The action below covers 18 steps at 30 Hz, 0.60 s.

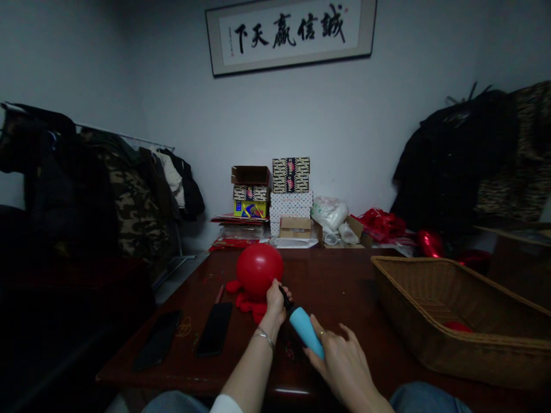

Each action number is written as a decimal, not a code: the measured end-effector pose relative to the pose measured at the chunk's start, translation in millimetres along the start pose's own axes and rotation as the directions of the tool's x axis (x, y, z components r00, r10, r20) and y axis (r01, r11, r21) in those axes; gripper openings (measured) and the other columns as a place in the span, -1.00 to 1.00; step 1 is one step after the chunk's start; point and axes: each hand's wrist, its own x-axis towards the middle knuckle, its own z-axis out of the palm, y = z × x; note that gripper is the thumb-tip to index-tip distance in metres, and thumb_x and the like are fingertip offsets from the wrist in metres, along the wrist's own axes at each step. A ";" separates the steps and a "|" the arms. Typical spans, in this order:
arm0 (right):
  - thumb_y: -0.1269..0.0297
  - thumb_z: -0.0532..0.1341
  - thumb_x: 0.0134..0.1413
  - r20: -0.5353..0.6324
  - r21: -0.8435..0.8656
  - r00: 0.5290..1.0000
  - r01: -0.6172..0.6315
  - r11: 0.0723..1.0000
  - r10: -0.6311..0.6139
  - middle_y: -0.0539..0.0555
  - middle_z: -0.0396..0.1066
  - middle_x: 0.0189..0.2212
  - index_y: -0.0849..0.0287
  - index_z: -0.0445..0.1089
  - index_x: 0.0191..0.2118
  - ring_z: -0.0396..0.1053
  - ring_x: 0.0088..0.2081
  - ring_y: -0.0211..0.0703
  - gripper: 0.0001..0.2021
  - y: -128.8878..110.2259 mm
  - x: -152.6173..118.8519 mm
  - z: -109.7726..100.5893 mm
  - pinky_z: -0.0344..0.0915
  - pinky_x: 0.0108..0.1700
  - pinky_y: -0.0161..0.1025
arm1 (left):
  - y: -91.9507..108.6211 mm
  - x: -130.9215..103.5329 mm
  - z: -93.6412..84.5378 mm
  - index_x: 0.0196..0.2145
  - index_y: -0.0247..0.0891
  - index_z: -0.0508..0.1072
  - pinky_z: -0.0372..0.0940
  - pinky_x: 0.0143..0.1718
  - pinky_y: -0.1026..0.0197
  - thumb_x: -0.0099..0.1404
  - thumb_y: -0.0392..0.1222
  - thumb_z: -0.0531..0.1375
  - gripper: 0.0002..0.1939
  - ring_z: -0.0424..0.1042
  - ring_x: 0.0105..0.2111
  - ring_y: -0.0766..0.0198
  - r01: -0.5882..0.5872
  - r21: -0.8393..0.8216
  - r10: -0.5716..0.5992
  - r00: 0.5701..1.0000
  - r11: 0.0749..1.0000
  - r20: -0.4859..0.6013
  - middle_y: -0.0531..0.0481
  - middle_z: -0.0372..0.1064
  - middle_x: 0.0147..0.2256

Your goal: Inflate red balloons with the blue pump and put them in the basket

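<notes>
A red balloon (259,268), rounded out with air, stands over the middle of the dark table. Its neck is pinched at the black nozzle of a light-blue hand balloon pump (306,330) by my left hand (278,301), whose fingers are closed there. My right hand (340,355) has its thumb and forefinger around the near end of the pump, while its other fingers stay loosely spread. Several limp red balloons (252,305) lie on the table under and beside the inflated one.
Two dark phones (214,328) and yellow rubber bands (184,327) lie to the left on the table (336,287). A wicker basket (413,304) with something red inside stands at the right. Stacked boxes (291,209), plastic bags (330,213) and red foil items (381,225) line the back.
</notes>
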 end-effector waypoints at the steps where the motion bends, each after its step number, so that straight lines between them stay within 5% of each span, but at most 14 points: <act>1: 0.21 0.11 0.09 0.000 0.007 1.000 0.003 1.000 -0.003 0.13 0.51 -0.25 0.17 0.13 0.21 0.45 -0.22 -0.07 -0.46 2.7 -3.7 0.2 -0.05 0.14 -0.02 | 0.5 1.8 -1.1 -0.47 -0.21 0.13 0.01 -0.70 0.37 0.29 -0.06 0.02 -0.76 0.09 -0.75 0.43 -0.005 -0.002 0.005 1.000 1.000 -0.005 0.17 0.07 -0.69; 10: 0.23 0.10 0.06 0.133 0.097 0.990 0.024 0.995 -0.037 0.12 0.45 -0.09 0.09 0.15 0.19 0.43 -0.13 -0.03 -0.47 32.3 -42.0 -5.6 -0.06 0.18 0.09 | 14.6 15.7 -10.8 -0.46 -0.22 0.14 0.03 -0.67 0.37 0.28 -0.04 0.05 -0.75 0.12 -0.73 0.43 -0.038 0.000 0.038 0.999 0.999 -0.031 0.17 0.09 -0.67; 18: 0.23 0.11 0.04 0.086 0.072 0.996 0.027 0.997 -0.033 0.08 0.48 -0.14 0.07 0.21 0.16 0.46 -0.17 -0.05 -0.49 30.7 -42.6 -5.9 0.00 0.16 0.03 | 13.0 17.2 -8.5 -0.47 -0.22 0.14 0.00 -0.68 0.39 0.21 0.02 0.12 -0.70 0.11 -0.73 0.44 -0.054 -0.026 0.054 0.999 0.998 0.007 0.18 0.08 -0.67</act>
